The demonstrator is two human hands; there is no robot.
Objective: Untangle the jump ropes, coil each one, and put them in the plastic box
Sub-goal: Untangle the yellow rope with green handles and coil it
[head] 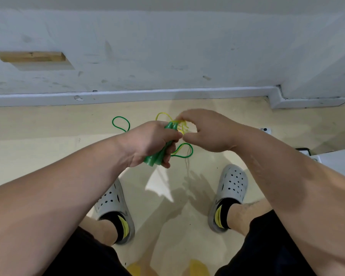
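Jump rope handles (pixel 153 158), two of them, sit side by side in the left hand (pixel 147 142). They are green, smooth plastic, and shaped like long cones with wide flat ends at the bottom. The left hand's grip is closed tight around both handles, with the fingers wrapped over the front. Only the tops and bottoms of the handles stick out.

A thin, shiny cord (pixel 182 126) comes from the tops of the handles. It is green in some parts and yellow in others. It is hard to tell if it is one rope or two. Three loops of cord stick out: one round green loop (pixel 120 116) on the left, one yellow loop (pixel 162 113) at the top, and one green loop (pixel 182 156) low on the right. A few yellow strands are bunched by the handle tops.

The right hand (pixel 207 132) is just beside the left one. Its grip is a pinch, with the fingertips closed on the yellow strands.

Both hands hold the rope up in the air over a smooth, pale yellow floor (pixel 48 136). Down below are two gray rubber clogs (pixel 232 184) with little round holes, and two black socks with yellow marks. A white wall (pixel 167 46) with scuff marks stands ahead, with one flat piece of wood (pixel 32 56) set in it.
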